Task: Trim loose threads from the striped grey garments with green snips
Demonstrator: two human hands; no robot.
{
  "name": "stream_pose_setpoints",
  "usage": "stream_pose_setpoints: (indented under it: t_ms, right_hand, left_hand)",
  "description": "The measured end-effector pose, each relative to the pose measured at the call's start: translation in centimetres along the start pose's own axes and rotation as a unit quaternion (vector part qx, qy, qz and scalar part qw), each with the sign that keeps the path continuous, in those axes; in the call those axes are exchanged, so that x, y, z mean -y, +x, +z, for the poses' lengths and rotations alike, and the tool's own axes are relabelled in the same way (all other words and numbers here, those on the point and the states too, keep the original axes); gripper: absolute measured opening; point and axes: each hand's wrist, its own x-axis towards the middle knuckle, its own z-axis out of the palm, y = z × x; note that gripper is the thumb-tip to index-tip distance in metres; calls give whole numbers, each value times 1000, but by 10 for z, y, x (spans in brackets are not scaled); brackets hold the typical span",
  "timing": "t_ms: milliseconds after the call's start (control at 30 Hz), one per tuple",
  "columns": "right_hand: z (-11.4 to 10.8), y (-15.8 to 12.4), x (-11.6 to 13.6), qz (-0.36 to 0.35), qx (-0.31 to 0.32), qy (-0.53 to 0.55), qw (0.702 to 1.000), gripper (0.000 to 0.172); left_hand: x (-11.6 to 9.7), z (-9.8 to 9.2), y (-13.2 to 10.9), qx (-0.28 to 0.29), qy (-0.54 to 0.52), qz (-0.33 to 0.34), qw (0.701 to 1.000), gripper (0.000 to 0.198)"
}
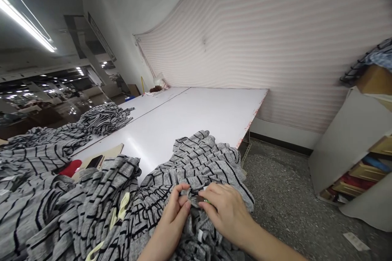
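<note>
A: What's in the hands?

B: A small tool (197, 200) with a glinting body and a green edge, too small to name exactly. The right hand (226, 212) pinches it between thumb and fingers, closed firmly on it.

A: And the left hand (173, 216)?

B: Its fingers curl nearly shut on the grey striped knit garment (196, 163), just beside the tool. I can't tell whether they touch the tool too.

A: Where's all that, going by the white cutting table (183, 114)?

B: Over the table's near right corner. The garment heaps on the table and spills past its right edge, and a small white label (200, 235) shows on it just below the hands.

A: What else is around the table?

B: A cream drawstring (119, 208) lies in the striped fabric at its near edge. Farther along sits a second striped pile (104, 118). A phone (94, 161) and a red item (70, 167) rest on a beige board (101, 157) on the tabletop. To the table's right, a white paper tag (355, 241) lies on the speckled floor (281, 195).
</note>
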Motion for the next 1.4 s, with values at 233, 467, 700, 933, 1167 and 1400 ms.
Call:
stream_pose_setpoints:
  t_ms: [233, 467, 700, 933, 1167, 1400]
  right_hand:
    - [-4, 1, 2, 32, 13, 12, 999, 14]
    - [-7, 4, 2, 58, 23, 44, 997, 15]
    - [-8, 4, 2, 68, 28, 52, 996, 14]
    - [-13, 5, -2, 60, 35, 74, 995, 17]
    - [-14, -3, -1, 19, 19, 35, 999, 18]
    - [-13, -5, -6, 66, 15, 82, 994, 14]
  left_hand:
    - [1, -1, 0, 1, 8, 4, 1000, 39]
    - [-3, 0, -1, 6, 20, -5, 1000, 37]
    - [-3, 0, 0, -6, 36, 4, 999, 39]
    - [-3, -3, 2, 0, -40, -9, 999, 37]
    - [-9, -4, 4, 24, -142, -39, 989, 36]
    - [-15, -3, 1, -8, -100, -54, 993, 43]
